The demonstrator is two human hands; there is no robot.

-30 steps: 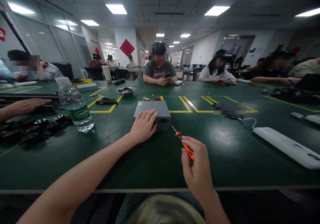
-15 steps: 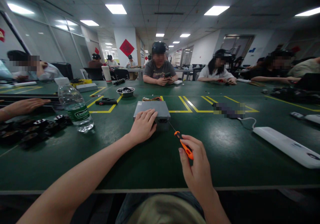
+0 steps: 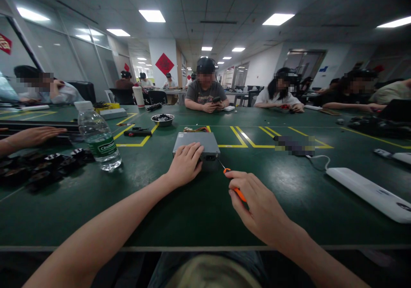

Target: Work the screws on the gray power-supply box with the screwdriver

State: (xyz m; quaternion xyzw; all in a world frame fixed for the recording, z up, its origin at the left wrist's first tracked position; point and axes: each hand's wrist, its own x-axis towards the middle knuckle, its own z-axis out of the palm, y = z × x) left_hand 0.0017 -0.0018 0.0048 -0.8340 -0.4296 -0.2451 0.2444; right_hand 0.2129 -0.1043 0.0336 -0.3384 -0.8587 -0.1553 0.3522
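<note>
A grey metal computer power supply (image 3: 195, 139) lies on the green table in front of me, its coloured wires (image 3: 199, 129) at the far side. My left hand (image 3: 186, 161) rests on its top with the fingers stretched flat, the thumb by the near edge. In my right hand (image 3: 261, 202) is an orange and black screwdriver (image 3: 239, 194), the fingers closed round its handle. The thin shaft points up and left to the near right corner of the power supply, beside the socket. Whether the tip touches a screw is too small to tell.
Left of me stand a water bottle (image 3: 100, 140) and a pile of black parts (image 3: 48, 168), with another person's hand (image 3: 35, 137) behind. Further back are a metal bowl (image 3: 162, 120) and a dark tool (image 3: 138, 132). A white power bank (image 3: 369, 194) lies right. Several people sit around.
My right hand has turned over the screwdriver, its back now facing up and the wrist swung out to the right. My left hand stays on the power supply. The view has tipped slightly.
</note>
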